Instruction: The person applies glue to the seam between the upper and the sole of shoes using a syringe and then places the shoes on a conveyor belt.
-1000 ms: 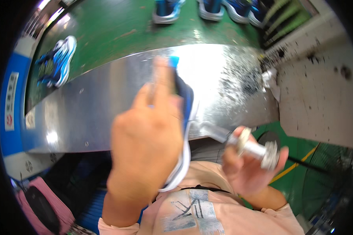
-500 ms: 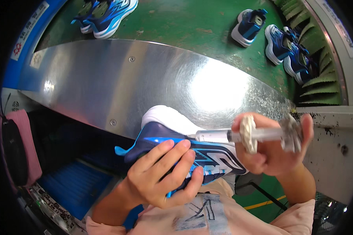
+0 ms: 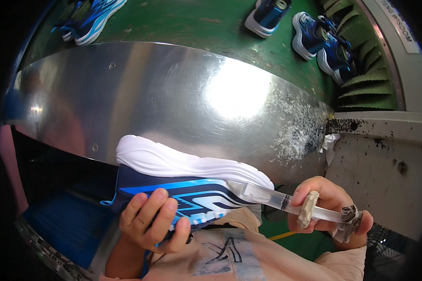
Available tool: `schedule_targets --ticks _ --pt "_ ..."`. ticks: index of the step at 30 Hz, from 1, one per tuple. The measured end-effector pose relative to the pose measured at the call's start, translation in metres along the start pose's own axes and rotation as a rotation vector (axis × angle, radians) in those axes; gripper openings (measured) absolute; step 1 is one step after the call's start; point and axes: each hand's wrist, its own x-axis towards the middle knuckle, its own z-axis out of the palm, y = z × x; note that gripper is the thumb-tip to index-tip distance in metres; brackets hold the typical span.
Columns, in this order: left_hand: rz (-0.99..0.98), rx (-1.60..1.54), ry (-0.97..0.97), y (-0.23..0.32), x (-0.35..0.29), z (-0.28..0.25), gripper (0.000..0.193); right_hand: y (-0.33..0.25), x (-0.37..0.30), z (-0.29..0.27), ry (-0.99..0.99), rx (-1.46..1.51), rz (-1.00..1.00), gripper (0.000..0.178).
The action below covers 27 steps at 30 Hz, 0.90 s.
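My left hand (image 3: pixel 151 221) grips a navy and bright blue sports shoe (image 3: pixel 173 188) by its laced upper. The shoe lies on its side, its white sole (image 3: pixel 183 165) turned away from me and its toe to the right. In my right hand (image 3: pixel 332 193) is a clear plastic syringe (image 3: pixel 263 195), with wrappings around its finger flange and its plunger end. My thumb rests by the wrapped plunger end. The syringe tip meets the seam between upper and sole in the forefoot; whether anything comes out cannot be seen.
A polished metal plate (image 3: pixel 150 93) curves across the bench in front of me. Beyond it, a green belt (image 3: pixel 206 23) carries several similar shoes (image 3: pixel 309 36). Green flaps (image 3: pixel 368 84) line the right side. A crumpled white tissue (image 3: pixel 330 143) sits at the plate's right end.
The shoe has shifted left and tilted so more of its white sole shows. The syringe tip has moved along the seam toward the toe. The whole view has shifted somewhat.
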Motion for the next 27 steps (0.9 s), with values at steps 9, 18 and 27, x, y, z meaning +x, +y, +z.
schedule_targets --ticks 9,18,27 --pt "-0.032 0.029 0.014 0.002 0.012 0.0 0.032 0.062 -0.033 -0.036 0.066 0.178 -0.309 0.107" --pt "0.076 0.038 -0.108 -0.002 0.042 -0.012 0.05 0.09 -0.042 -0.038 0.082 0.392 -0.406 0.125" --pt "0.039 -0.035 -0.147 -0.001 0.075 -0.01 0.055 0.079 -0.039 -0.022 0.208 0.384 -0.42 0.117"
